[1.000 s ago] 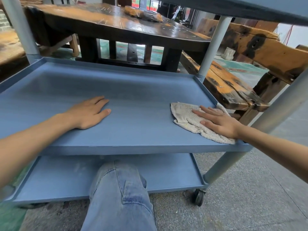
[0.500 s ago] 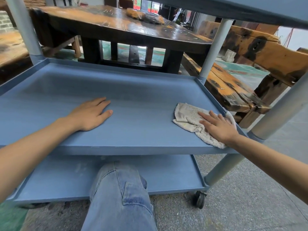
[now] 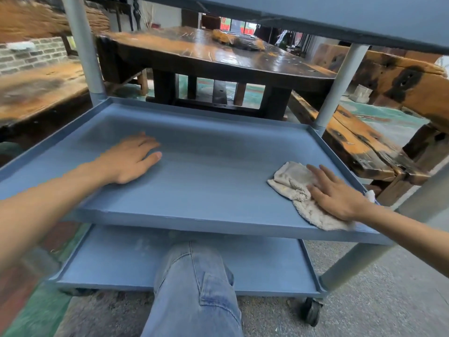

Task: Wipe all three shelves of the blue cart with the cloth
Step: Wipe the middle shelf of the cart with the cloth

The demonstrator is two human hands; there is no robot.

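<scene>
Where the middle shelf (image 3: 206,181) of the cart (image 3: 340,76) met its right rim, the cloth (image 3: 298,193) was found lying crumpled, near the front right corner, one end reaching the front edge. It was pressed flat by the right hand (image 3: 336,194), fingers straight and slightly spread, nothing being gripped. The left hand (image 3: 131,159) was laid palm down on the bare shelf surface, left of centre and well apart from the cloth, fingers extended and holding nothing. Pale smears were noted on the bottom shelf (image 3: 267,266), partly hidden by a knee (image 3: 194,283) in jeans. Only the underside of the top shelf (image 3: 315,18) was seen
</scene>
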